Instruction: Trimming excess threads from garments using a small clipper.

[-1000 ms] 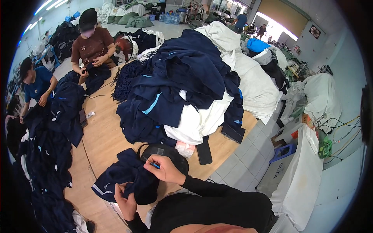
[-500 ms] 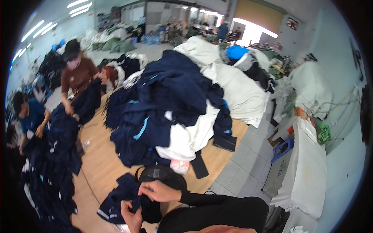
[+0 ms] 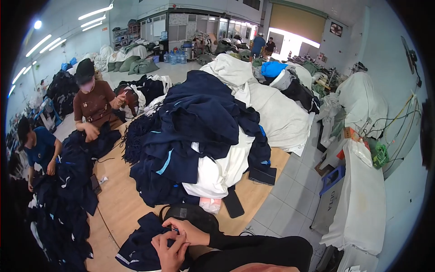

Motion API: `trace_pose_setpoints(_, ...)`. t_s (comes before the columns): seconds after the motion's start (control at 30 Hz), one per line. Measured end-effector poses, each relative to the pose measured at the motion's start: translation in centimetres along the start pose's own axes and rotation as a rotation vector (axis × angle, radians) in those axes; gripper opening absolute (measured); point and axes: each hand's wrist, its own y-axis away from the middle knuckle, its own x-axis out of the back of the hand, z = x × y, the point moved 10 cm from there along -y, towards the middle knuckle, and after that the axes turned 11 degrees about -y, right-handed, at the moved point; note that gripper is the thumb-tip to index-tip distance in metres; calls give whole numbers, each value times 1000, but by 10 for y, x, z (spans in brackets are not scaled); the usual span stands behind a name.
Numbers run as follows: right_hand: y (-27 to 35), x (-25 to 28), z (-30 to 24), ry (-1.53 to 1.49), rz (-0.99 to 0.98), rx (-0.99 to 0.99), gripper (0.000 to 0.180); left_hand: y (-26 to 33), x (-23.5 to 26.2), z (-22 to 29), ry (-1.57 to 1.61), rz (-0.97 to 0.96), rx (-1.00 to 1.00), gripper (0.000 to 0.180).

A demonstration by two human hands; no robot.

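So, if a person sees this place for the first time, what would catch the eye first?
Most likely the big heap of navy cloth in the middle of the picture, on the wooden table, with white fabric showing at its near side. Near the lower edge, the left hand and right hand meet over a smaller navy garment. Far back, right of centre, a bright doorway shows under a tan shutter.

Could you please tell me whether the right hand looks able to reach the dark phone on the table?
Probably yes: the dark phone lies mostly uncovered, though the right hand would likely pass over or around the black, rounded item and first part from the left hand.
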Motion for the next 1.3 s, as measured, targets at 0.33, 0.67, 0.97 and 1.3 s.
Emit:
trace_pose_setpoints(0.33,14,-14,42,187,-186,-156,56,-1,8,-1,55,71,-66,19)
trace_pose_setpoints(0.67,25,14,114,99,37,-323,39,59,-44,-97,347,75,542,22)
trace_pose_setpoints(0.97,28,5,140,93,24,-305,26,137,-92,-158,22,185,782,38)
trace_pose_setpoints(1.3,28,9,161,118,98,-306,24,129,-84,-153,-61,281,796,35)
